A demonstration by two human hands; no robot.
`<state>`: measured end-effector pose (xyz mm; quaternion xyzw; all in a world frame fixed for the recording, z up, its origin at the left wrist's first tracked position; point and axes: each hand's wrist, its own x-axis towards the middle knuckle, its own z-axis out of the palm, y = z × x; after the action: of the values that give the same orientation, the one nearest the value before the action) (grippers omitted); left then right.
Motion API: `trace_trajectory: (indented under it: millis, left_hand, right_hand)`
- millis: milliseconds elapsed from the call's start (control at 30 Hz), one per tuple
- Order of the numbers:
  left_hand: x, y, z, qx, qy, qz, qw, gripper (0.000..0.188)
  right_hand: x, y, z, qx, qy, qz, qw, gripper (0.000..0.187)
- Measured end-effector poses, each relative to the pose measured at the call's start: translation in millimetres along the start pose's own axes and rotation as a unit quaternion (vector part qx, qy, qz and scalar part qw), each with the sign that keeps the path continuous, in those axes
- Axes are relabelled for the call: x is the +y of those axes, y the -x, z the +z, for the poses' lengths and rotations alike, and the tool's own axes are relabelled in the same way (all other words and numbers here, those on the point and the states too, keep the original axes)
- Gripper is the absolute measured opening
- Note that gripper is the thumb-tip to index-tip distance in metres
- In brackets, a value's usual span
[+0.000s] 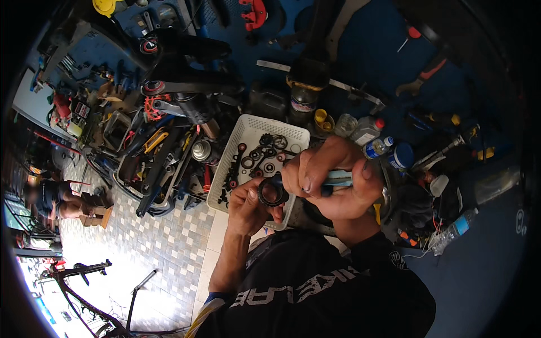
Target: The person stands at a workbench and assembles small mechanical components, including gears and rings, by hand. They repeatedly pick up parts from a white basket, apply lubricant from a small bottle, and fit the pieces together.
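Between the fingers of my left hand (247, 209) is a dark ring-shaped bike part (272, 192), its round opening facing up. My right hand (332, 183) is closed around a tool with a pale blue handle (339, 178). The tool's working end is mostly hidden by my fingers, close beside the ring, and I cannot tell whether they touch. Below both hands sits a white perforated plastic basket (222, 163). Inside it lie several small bearings, rings and dark bolts, along with a toothed cog (279, 142).
A black bike frame (189, 84) hangs over the bench beyond the basket. To the left stand a spray can (204, 151) and a bin of tools (160, 163). Several bottles, one with a red cap (369, 129), line the right. Far left, a person (53, 200) sits.
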<state>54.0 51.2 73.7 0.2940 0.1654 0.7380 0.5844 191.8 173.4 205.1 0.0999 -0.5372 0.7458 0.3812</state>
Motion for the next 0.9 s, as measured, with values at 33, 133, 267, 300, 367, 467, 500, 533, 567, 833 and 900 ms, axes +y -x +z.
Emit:
trace_trajectory:
  millis: [33, 133, 267, 300, 367, 467, 500, 533, 567, 833, 900]
  left_hand:
    - [0, 1, 0, 0.004, -0.003, -0.009, 1.0, 0.048]
    - [-1, 1, 1, 0.019, -0.016, -0.02, 0.999, 0.049]
    - [-4, 0, 5, 0.085, -0.027, 0.014, 0.996, 0.048]
    - [-4, -2, 5, 0.107, -0.027, 0.025, 0.994, 0.048]
    - [0, -5, 1, 0.09, -0.026, 0.022, 0.995, 0.048]
    - [1, -5, -2, 0.066, -0.028, 0.015, 0.997, 0.047]
    - [0, -5, -3, 0.058, -0.031, 0.014, 0.998, 0.047]
    - [0, -5, -1, 0.063, -0.033, 0.007, 0.997, 0.048]
    - [1, -5, 2, 0.068, -0.036, 0.0, 0.997, 0.048]
    - [-4, 7, -23, 0.077, 0.053, 0.008, 0.996, 0.052]
    - [0, 17, -37, 0.12, 0.033, 0.041, 0.991, 0.051]
  right_hand:
    - [3, 0, 2, 0.003, -0.004, -0.012, 1.0, 0.07]
    - [13, 2, 8, 0.004, -0.031, -0.033, 0.999, 0.077]
    - [10, 10, 9, -0.021, -0.042, -0.002, 0.999, 0.071]
    - [5, 11, 7, -0.026, -0.034, 0.014, 0.999, 0.067]
    - [3, 9, 5, -0.025, -0.035, 0.021, 0.999, 0.064]
    - [7, 12, -1, -0.006, -0.066, -0.008, 0.998, 0.067]
    - [12, 13, -7, -0.005, -0.08, -0.019, 0.997, 0.069]
    - [13, 12, -12, -0.004, -0.094, -0.031, 0.995, 0.071]
    - [10, 6, -18, -0.025, -0.087, -0.008, 0.996, 0.07]
    - [21, -28, -46, -0.071, -0.047, -0.1, 0.991, 0.093]
    - [11, -36, -62, -0.032, 0.129, -0.018, 0.991, 0.069]
